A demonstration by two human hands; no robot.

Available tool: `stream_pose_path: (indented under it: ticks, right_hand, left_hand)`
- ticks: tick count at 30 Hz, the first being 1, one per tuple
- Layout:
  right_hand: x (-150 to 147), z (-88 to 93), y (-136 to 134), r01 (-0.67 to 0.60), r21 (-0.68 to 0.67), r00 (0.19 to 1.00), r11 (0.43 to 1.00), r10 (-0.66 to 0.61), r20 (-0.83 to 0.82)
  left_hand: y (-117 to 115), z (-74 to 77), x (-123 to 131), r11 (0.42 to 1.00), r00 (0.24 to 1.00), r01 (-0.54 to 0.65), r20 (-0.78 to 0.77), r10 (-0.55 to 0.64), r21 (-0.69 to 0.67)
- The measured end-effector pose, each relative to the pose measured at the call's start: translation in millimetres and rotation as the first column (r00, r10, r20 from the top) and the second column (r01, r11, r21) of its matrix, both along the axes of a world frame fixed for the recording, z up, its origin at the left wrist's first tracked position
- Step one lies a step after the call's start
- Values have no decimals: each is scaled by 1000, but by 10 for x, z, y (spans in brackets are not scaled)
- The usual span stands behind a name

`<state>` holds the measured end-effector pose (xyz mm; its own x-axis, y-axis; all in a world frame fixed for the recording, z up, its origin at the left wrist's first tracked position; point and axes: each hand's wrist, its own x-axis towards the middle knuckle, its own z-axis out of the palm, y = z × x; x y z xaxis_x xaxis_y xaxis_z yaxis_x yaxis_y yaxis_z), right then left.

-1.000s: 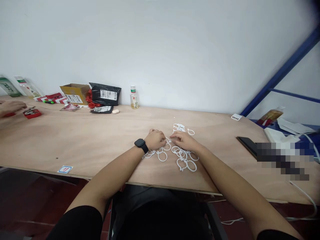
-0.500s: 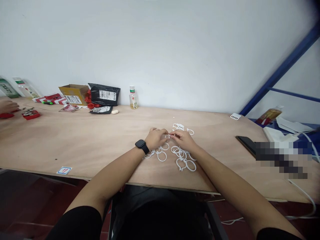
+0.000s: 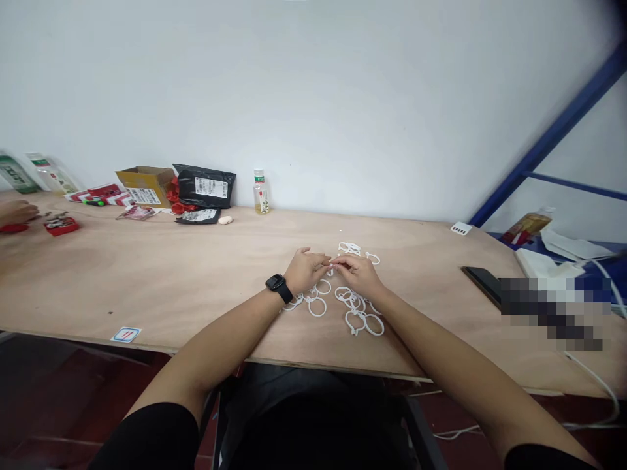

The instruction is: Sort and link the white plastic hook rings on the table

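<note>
My left hand [image 3: 307, 269], with a black watch on its wrist, is closed at the fingertips. It meets my right hand [image 3: 361, 274], which pinches from the other side. Between them is a small white plastic ring [image 3: 330, 271], mostly hidden by the fingers. Several white rings [image 3: 317, 307] lie beside and partly behind my left wrist. A second cluster of white rings [image 3: 365, 322] lies just below my right hand, some linked or overlapping. Beyond the right hand, a few more white rings [image 3: 349, 248] lie on the table.
On the wooden table [image 3: 196, 281], a drink bottle [image 3: 261, 193], a black parcel bag [image 3: 206, 186] and a cardboard box [image 3: 144, 185] stand against the wall. Another person's hand [image 3: 17, 212] is at far left by a red tray [image 3: 61, 225]. A phone [image 3: 482, 284] lies right.
Fingers of my left hand have shifted slightly and drawn closer to the right fingertips. The ring between them has turned a little and now shows below the fingers. The ring clusters stay put.
</note>
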<state>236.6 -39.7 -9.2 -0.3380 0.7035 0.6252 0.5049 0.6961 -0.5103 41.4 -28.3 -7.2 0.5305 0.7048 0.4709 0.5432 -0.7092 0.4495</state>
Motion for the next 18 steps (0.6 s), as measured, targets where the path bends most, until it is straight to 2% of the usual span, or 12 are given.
stream_pose_path:
  ticks: [8,11,14,18]
  right_hand:
    - [-57,7,-17,37,49,998,998,-40,55]
    - [-27,13,13,46,107,992,993,-58,116]
    - [94,22,80,108,200,970,974,-147,192]
    - [340,31,192,268,279,899,922,-344,273]
  left_hand:
    - [-36,43,29,1000,1000,-22,14,21,8]
    - [-6,62,10,997,998,-70,7,70,32]
    - [23,90,-38,989,989,-142,-27,143,26]
    - [29,109,-89,982,967,-177,-200,161,-63]
